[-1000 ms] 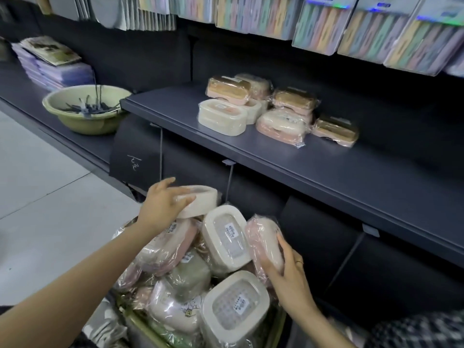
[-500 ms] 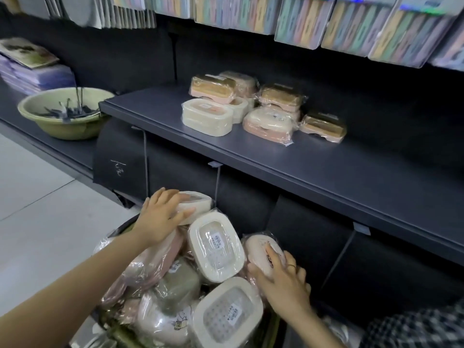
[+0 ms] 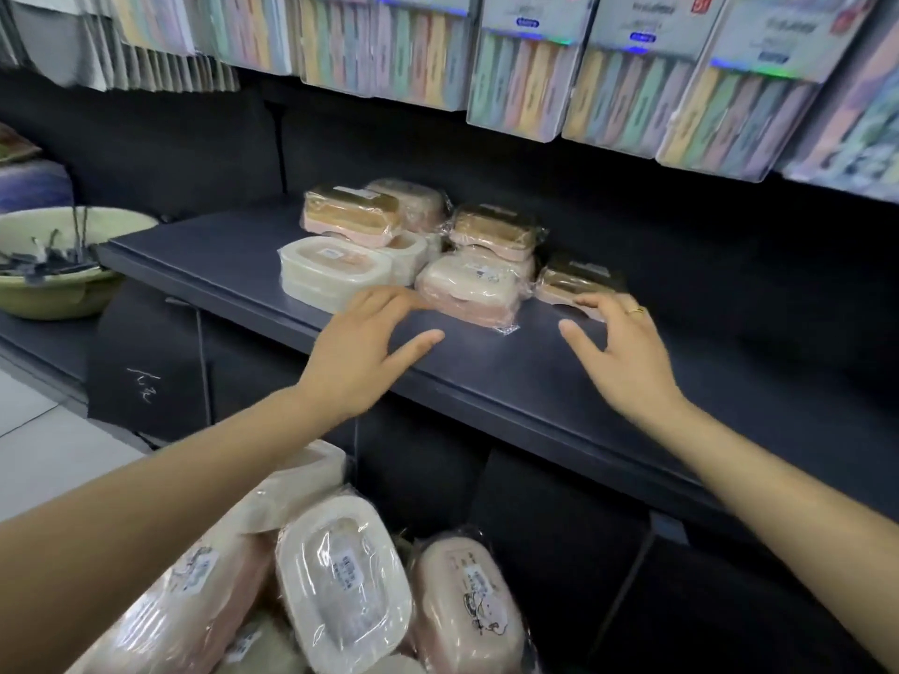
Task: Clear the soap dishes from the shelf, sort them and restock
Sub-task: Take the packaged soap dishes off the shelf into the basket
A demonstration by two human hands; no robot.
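Several wrapped soap dishes sit clustered on the dark shelf (image 3: 204,265): a cream one (image 3: 333,274) at the front left, a pink one (image 3: 469,289) beside it, gold-lidded ones (image 3: 350,214) stacked behind, and a small gold-lidded one (image 3: 569,282) at the right. My left hand (image 3: 365,355) hovers open over the shelf's front, just short of the cream and pink dishes. My right hand (image 3: 618,352), wearing a ring, is open with its fingertips at the small gold-lidded dish. Below, a pile of wrapped dishes (image 3: 340,576) fills the bottom of the view.
Packs of pastel-coloured goods (image 3: 627,85) hang above the shelf. A green basin (image 3: 53,265) with dark utensils stands on a lower shelf at the left. The shelf surface to the right of the dishes is bare. Pale floor tiles (image 3: 29,459) show at the lower left.
Both hands have let go of the dishes in the lower pile and risen to the shelf, now open near the remaining dishes. The view has tilted upward.
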